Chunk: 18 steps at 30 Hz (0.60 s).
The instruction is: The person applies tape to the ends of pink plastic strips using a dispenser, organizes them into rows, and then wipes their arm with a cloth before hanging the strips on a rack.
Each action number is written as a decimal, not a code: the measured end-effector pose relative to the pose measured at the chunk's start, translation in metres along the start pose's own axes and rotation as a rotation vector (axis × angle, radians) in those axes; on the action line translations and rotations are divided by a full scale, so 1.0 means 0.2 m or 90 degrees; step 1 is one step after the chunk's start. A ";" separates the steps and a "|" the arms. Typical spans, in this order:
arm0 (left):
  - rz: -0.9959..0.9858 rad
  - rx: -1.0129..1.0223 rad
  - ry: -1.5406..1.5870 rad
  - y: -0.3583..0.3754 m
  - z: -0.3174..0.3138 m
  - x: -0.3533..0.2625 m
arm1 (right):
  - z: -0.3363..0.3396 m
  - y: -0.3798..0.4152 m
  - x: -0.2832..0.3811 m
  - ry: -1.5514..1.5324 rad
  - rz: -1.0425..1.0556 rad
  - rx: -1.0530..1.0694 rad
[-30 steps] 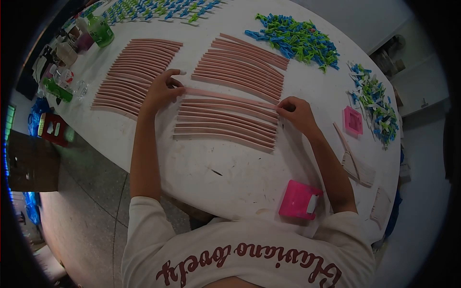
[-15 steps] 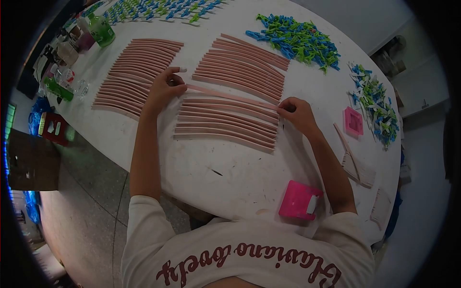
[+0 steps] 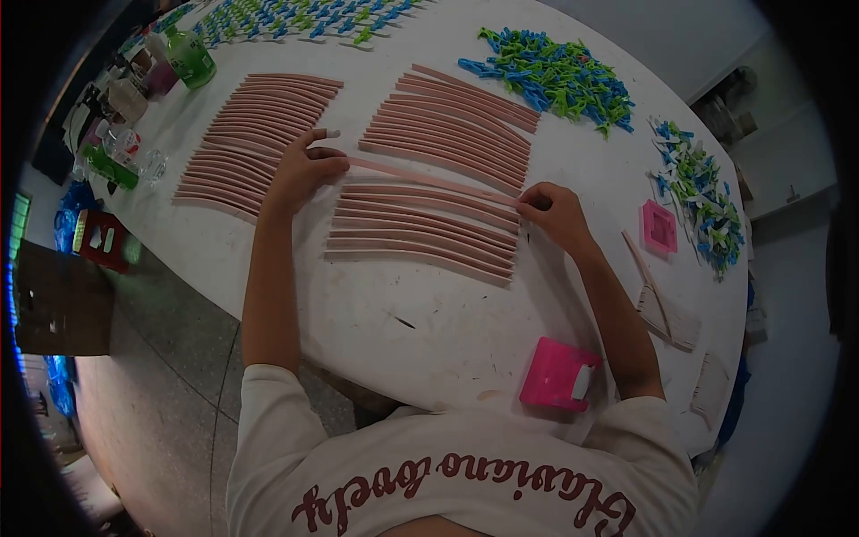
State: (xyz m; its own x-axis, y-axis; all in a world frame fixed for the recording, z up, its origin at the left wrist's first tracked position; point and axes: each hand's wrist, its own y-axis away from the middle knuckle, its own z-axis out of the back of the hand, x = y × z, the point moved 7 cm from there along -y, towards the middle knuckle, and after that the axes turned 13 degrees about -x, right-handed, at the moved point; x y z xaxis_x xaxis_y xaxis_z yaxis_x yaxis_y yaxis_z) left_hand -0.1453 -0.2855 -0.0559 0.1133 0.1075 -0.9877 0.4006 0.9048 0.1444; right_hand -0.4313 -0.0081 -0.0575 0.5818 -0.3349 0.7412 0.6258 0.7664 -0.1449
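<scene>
A thin pink strip (image 3: pixel 429 180) stretches between my two hands, a little above the row of strips nearest me. My left hand (image 3: pixel 307 170) pinches its left end between thumb and fingers; a white wrap covers one fingertip. At the other end, my right hand (image 3: pixel 547 208) pinches the strip, fingertips pressed together. Below it lies a group of similar pink strips (image 3: pixel 420 234), side by side and slightly curved. Another group of strips (image 3: pixel 447 125) is just beyond, and a third group of strips (image 3: pixel 250 143) lies to the left, beside my left hand.
Blue and green clips are heaped in a pile (image 3: pixel 559 76) at the back, with more clips (image 3: pixel 702 197) at right. A pink box (image 3: pixel 555 374) stands near my right forearm, a smaller pink box (image 3: pixel 658 226) farther off. Bottles (image 3: pixel 188 58) line the table's left edge.
Both hands keep hold of the strip in nearly the same place. The raised fingers of my left hand have lowered slightly.
</scene>
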 end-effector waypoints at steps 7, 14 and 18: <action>-0.006 0.013 0.008 -0.02 0.00 0.01 | 0.00 0.00 0.00 -0.010 -0.014 0.005; -0.068 0.044 -0.041 -0.01 -0.01 -0.02 | 0.01 0.00 0.01 -0.005 -0.025 0.008; -0.094 0.054 -0.089 -0.02 -0.02 -0.01 | 0.02 0.00 0.01 0.009 -0.026 0.007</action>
State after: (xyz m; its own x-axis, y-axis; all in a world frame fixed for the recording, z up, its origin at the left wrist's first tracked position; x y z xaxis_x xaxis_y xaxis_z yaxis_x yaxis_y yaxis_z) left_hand -0.1502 -0.2887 -0.0540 0.1708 -0.0868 -0.9815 0.4961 0.8682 0.0095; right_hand -0.4321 -0.0068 -0.0534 0.5638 -0.3737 0.7365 0.6435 0.7577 -0.1081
